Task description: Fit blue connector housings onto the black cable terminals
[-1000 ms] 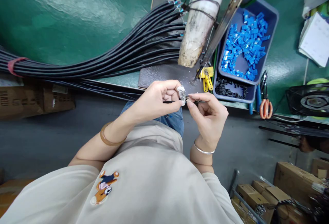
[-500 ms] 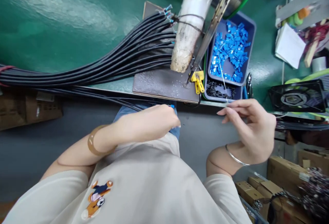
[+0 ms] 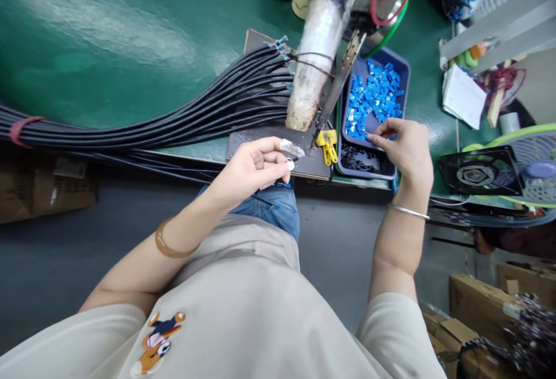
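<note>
The thick bundle of black cables (image 3: 152, 135) has coloured wire ends bared, left of the film-wrapped white tube (image 3: 311, 57). Right of the tube, the right hand (image 3: 410, 147) has a narrow grip; below, the left hand's (image 3: 249, 167) is slightly parted; contents unclear. Small blue plastic pieces (image 3: 382, 86) lie right, unattached.

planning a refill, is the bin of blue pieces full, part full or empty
Part full: blue pieces cover much of the bin's floor, but a bare patch shows among them.

R hand (image 3: 372, 137) now at blue-parts bin (image 3: 406, 86).
</note>
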`<state>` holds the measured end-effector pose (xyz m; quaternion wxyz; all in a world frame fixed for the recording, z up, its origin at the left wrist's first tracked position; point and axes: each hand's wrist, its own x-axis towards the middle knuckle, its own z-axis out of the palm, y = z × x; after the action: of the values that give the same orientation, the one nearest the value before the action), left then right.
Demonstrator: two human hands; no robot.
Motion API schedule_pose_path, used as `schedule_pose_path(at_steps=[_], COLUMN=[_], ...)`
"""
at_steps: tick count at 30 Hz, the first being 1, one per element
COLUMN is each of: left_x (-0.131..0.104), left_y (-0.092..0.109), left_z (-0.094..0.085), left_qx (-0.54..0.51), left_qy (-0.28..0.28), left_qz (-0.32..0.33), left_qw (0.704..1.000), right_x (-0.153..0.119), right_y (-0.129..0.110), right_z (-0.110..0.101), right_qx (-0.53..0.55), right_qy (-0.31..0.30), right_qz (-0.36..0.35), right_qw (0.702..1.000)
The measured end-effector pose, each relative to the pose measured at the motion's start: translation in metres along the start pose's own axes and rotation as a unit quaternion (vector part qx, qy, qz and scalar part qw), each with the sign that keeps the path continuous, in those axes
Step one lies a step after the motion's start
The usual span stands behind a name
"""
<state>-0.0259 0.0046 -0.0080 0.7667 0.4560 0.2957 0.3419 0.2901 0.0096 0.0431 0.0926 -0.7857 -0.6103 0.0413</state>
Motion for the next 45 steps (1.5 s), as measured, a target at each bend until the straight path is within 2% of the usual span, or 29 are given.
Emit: schedule_pose_path(at_steps=[2,3,6,9,12,16,18,20,22,23,26,28,32,41,45], left_x=[0.000,0.000,0.001,0.002,0.003,0.006,0.007,0.009,0.010,0.011,0.011,0.011,0.011,0.010,0.010], left_y=[0.001,0.001,0.002,0.004,0.006,0.006,0.006,0.006,0.007,0.007,0.007,0.007,0.006,0.003,0.000], left_z=[0.001,0.001,0.004,0.006,0.008,0.010,0.012,0.014,0.017,0.018,0.021,0.022,0.023,0.023,0.024], left_qx=[-0.003,-0.003,0.001,0.008,0.018,0.036,0.039,0.042,0.048,0.052,0.067,0.071,0.075,0.087,0.082], left_qy=[-0.014,-0.018,-0.021,-0.021,-0.020,-0.011,-0.001,0.009,0.023,0.031,0.046,0.048,0.048,0.053,0.055], left_qz=[-0.005,-0.006,-0.013,-0.021,-0.020,-0.026,-0.023,-0.018,-0.013,-0.010,0.001,0.008,0.010,0.019,0.041], left_qw=[1.000,1.000,1.000,1.000,0.999,0.999,0.999,0.999,0.998,0.998,0.997,0.996,0.996,0.995,0.994], right_x=[0.007,0.010,0.013,0.014,0.016,0.008,-0.008,-0.032,-0.061,-0.075,-0.106,-0.115,-0.117,-0.115,-0.114], right_y=[-0.001,-0.003,-0.007,-0.009,-0.005,-0.001,-0.011,-0.031,-0.058,-0.072,-0.103,-0.112,-0.115,-0.115,-0.114], right_z=[-0.001,-0.002,0.002,0.010,0.016,0.014,0.010,0.007,0.010,0.013,0.032,0.046,0.063,0.067,0.071], right_qx=[0.006,-0.002,-0.068,-0.137,-0.138,-0.037,0.060,0.202,0.344,0.374,0.398,0.385,0.394,0.437,0.437], right_qy=[-0.042,-0.041,0.016,0.065,0.101,0.173,0.228,0.262,0.249,0.236,0.220,0.248,0.254,0.230,0.241], right_qz=[0.006,0.002,-0.008,0.016,0.024,0.018,0.008,-0.022,-0.061,-0.067,-0.120,-0.157,-0.170,-0.170,-0.178], right_qw=[0.999,0.999,0.998,0.988,0.985,0.984,0.972,0.943,0.903,0.894,0.882,0.875,0.867,0.853,0.848])
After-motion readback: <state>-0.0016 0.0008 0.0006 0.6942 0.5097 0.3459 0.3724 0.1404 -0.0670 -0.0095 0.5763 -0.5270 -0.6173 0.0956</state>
